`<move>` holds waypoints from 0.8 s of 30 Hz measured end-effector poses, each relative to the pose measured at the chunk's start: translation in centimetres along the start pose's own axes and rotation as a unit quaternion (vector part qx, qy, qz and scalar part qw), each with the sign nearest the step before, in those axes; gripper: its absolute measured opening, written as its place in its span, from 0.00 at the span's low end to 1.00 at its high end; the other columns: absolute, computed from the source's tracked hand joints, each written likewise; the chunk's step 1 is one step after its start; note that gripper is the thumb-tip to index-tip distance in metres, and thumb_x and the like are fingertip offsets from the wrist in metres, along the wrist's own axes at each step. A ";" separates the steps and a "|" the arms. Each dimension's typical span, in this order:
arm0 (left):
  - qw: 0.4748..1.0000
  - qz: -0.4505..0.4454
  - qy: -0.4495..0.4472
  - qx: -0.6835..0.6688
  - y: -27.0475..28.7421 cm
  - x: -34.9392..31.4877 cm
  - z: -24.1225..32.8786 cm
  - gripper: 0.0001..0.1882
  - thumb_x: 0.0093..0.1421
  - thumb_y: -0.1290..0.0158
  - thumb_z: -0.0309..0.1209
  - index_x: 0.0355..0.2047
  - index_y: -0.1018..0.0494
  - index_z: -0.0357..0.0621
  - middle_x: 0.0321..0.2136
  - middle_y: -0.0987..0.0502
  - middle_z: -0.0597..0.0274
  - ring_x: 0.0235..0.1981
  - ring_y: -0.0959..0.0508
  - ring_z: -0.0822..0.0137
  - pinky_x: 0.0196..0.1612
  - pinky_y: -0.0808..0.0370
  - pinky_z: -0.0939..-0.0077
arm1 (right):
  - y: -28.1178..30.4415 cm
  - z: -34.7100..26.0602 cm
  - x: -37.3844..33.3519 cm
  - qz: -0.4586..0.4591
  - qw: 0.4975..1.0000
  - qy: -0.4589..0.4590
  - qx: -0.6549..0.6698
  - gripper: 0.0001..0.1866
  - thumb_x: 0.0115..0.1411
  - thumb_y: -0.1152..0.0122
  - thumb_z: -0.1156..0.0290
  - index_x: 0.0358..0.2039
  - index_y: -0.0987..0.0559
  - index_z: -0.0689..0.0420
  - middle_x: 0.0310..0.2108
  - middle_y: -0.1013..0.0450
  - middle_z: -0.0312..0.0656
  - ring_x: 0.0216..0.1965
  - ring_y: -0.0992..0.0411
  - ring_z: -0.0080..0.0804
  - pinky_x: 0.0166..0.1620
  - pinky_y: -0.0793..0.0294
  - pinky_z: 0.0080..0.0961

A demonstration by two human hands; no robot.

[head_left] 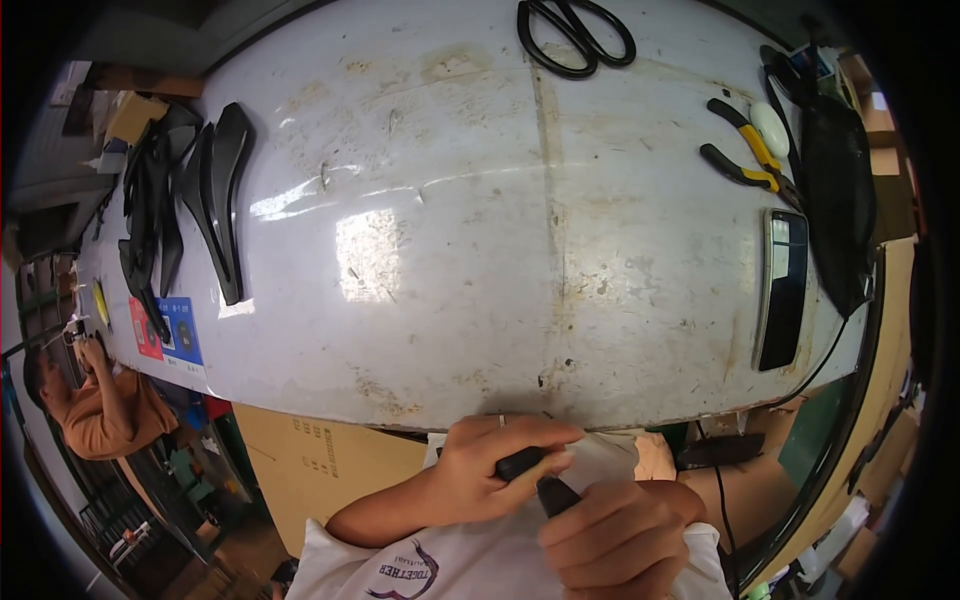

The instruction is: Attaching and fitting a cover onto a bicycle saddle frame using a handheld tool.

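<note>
My left hand [478, 468] is closed on a small black piece with a rounded end [519, 463], just off the table's near edge. Close beside it, my right hand [615, 540] is wrapped round another black piece [556, 496], whose blunt end pokes out toward my left fingers. Most of both pieces is hidden in my hands, so their kind does not show. Both hands are in front of my white shirt [480, 565], with the tips of the two pieces near each other.
On the worn white table [450, 220] lie long curved black parts [222, 190] at left and black-handled scissors [575, 40] at the far side. Yellow-black pliers [755, 145], a phone [783, 290] and a black pouch [838, 190] sit at right. Another person [110, 410] is at far left.
</note>
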State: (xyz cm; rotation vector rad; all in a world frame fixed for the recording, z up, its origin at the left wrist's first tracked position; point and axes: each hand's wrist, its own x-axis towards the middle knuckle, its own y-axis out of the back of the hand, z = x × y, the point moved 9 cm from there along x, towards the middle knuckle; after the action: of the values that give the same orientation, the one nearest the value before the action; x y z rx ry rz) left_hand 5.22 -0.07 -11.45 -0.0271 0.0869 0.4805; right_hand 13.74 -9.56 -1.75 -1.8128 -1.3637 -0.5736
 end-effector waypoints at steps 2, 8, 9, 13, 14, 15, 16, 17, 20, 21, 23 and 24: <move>1.000 -0.014 -0.001 -0.005 0.0 0.1 -0.1 0.08 0.69 0.41 0.23 0.46 0.17 0.34 0.27 0.14 0.56 0.27 0.12 0.66 0.31 0.18 0.76 | 0.2 0.1 0.1 0.010 0.999 0.016 -0.030 0.16 0.69 0.32 0.68 0.27 0.25 0.63 0.21 0.25 0.43 0.19 0.25 0.38 0.30 0.16 0.38; 0.999 -0.044 0.030 -0.001 0.1 -0.1 -0.5 0.13 0.72 0.43 0.31 0.45 0.17 0.32 0.29 0.13 0.52 0.31 0.11 0.62 0.36 0.15 0.72 | 1.0 -1.0 0.1 -0.018 0.997 0.022 -0.070 0.15 0.72 0.37 0.65 0.31 0.22 0.63 0.28 0.21 0.46 0.26 0.21 0.40 0.34 0.15 0.37; 0.998 -0.035 0.047 0.003 0.8 -0.8 -1.1 0.17 0.72 0.42 0.36 0.45 0.17 0.31 0.32 0.12 0.49 0.34 0.10 0.60 0.39 0.14 0.70 | 1.7 -0.6 -0.5 -0.018 0.998 0.029 -0.047 0.15 0.72 0.37 0.65 0.31 0.22 0.63 0.28 0.21 0.46 0.26 0.21 0.40 0.34 0.15 0.37; 0.968 -0.052 0.090 -0.227 2.0 -0.2 -0.8 0.27 0.72 0.45 0.42 0.57 0.22 0.27 0.46 0.13 0.43 0.51 0.13 0.57 0.58 0.19 0.67 | 7.7 0.9 -2.8 0.388 0.847 -0.359 -0.048 0.08 0.58 0.26 0.73 0.31 0.18 0.61 0.22 0.23 0.41 0.23 0.26 0.36 0.31 0.25 0.30; 0.976 -0.042 0.058 -0.206 3.3 -0.4 -0.4 0.31 0.74 0.46 0.47 0.57 0.23 0.24 0.47 0.14 0.39 0.52 0.14 0.51 0.59 0.19 0.62 | 8.9 0.4 -1.5 0.254 0.825 -0.408 -0.297 0.18 0.59 0.26 0.76 0.49 0.19 0.63 0.28 0.22 0.42 0.26 0.27 0.36 0.35 0.27 0.27; 0.968 -0.013 0.053 -0.243 4.3 -0.9 -0.2 0.35 0.74 0.47 0.52 0.59 0.24 0.24 0.50 0.16 0.36 0.53 0.15 0.48 0.60 0.19 0.59 | 10.1 0.4 -1.3 0.182 0.782 -0.438 -0.405 0.30 0.59 0.27 0.78 0.62 0.26 0.62 0.41 0.21 0.50 0.36 0.23 0.44 0.43 0.23 0.33; 0.959 0.013 0.048 -0.280 5.1 -1.3 0.1 0.39 0.74 0.49 0.57 0.60 0.26 0.24 0.52 0.17 0.34 0.55 0.16 0.44 0.61 0.20 0.55 | 11.0 0.7 -1.4 0.183 0.787 -0.431 -0.401 0.30 0.59 0.27 0.78 0.62 0.26 0.62 0.41 0.21 0.50 0.36 0.23 0.44 0.43 0.23 0.33; 0.962 0.014 0.042 -0.270 5.5 -1.2 0.7 0.39 0.74 0.49 0.57 0.60 0.26 0.24 0.52 0.17 0.34 0.55 0.16 0.44 0.61 0.20 0.55 | 10.9 0.8 -0.3 0.080 0.743 -0.361 -0.558 0.31 0.60 0.28 0.76 0.63 0.26 0.62 0.46 0.23 0.53 0.43 0.23 0.48 0.48 0.23 0.36; 0.962 0.112 0.020 -0.247 7.6 -0.9 2.0 0.45 0.73 0.59 0.67 0.58 0.25 0.29 0.56 0.20 0.33 0.58 0.19 0.33 0.61 0.20 0.44 | 7.8 0.2 -0.2 -0.049 0.673 -0.261 -0.690 0.36 0.60 0.26 0.69 0.66 0.29 0.66 0.58 0.29 0.60 0.60 0.27 0.57 0.61 0.26 0.43; 0.937 0.167 -0.018 -0.307 8.2 -0.9 2.7 0.41 0.74 0.58 0.66 0.54 0.24 0.33 0.53 0.18 0.38 0.55 0.18 0.39 0.58 0.19 0.48 | 6.3 1.1 -0.8 -0.061 0.753 -0.297 -0.584 0.35 0.62 0.27 0.69 0.66 0.30 0.67 0.60 0.29 0.60 0.60 0.27 0.56 0.62 0.26 0.43; 0.865 0.150 -0.109 -0.467 8.0 -0.4 4.5 0.34 0.74 0.56 0.64 0.44 0.24 0.40 0.44 0.17 0.52 0.47 0.17 0.56 0.49 0.20 0.59 | 4.1 2.7 -2.7 -0.036 0.843 -0.410 -0.346 0.36 0.65 0.29 0.68 0.68 0.33 0.68 0.61 0.28 0.60 0.60 0.25 0.52 0.63 0.26 0.42; 0.811 0.079 -0.159 -0.558 7.5 -0.1 5.8 0.32 0.75 0.55 0.63 0.38 0.25 0.44 0.38 0.17 0.60 0.41 0.18 0.66 0.43 0.22 0.66 | 3.4 4.0 -4.5 -0.001 0.850 -0.481 -0.214 0.37 0.66 0.29 0.67 0.69 0.34 0.68 0.60 0.28 0.61 0.59 0.24 0.48 0.63 0.27 0.42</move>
State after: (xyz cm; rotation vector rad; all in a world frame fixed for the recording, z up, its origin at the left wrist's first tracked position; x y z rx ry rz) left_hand 2.11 6.75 -5.66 -1.1088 -0.5453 0.6425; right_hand 15.14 -9.42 -8.52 -2.6415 -1.9755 0.1200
